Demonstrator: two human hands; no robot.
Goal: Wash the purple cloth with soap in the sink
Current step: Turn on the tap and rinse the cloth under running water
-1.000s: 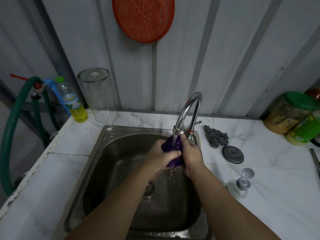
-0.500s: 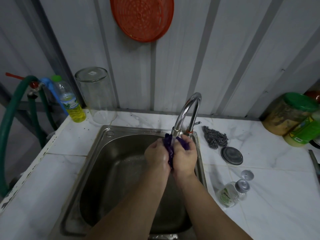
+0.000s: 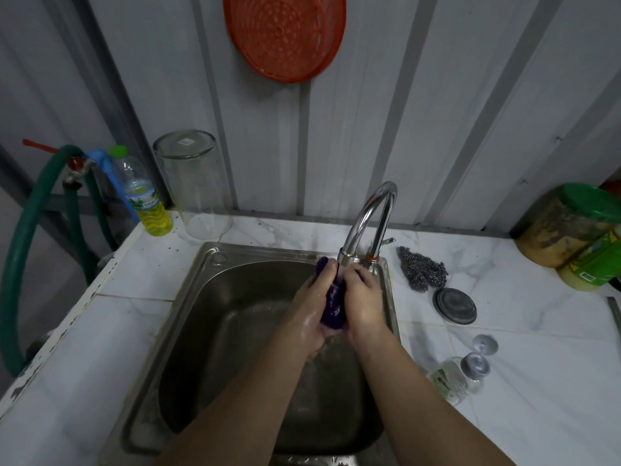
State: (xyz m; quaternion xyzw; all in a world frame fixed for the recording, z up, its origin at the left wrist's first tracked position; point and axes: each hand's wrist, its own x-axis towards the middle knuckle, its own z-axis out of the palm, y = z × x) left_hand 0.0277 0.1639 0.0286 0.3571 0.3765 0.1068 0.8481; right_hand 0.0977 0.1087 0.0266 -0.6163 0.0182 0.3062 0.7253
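Two hands, left hand (image 3: 311, 311) and right hand (image 3: 361, 302), press the bunched purple cloth (image 3: 332, 306) between them, fingers curled round it, under the running faucet (image 3: 368, 216) over the steel sink (image 3: 215, 331). On the desk (image 3: 537, 381): steel wool (image 3: 422, 273), a round lid (image 3: 454, 306), a tipped small bottle (image 3: 453, 381), an upturned glass jar (image 3: 195, 183), and a bottle of yellow liquid (image 3: 146, 200).

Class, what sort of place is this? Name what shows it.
Probably a simple kitchen or wash area: a steel sink with a curved tap set in a tiled counter, a steel scourer beside it, and corrugated metal walls.
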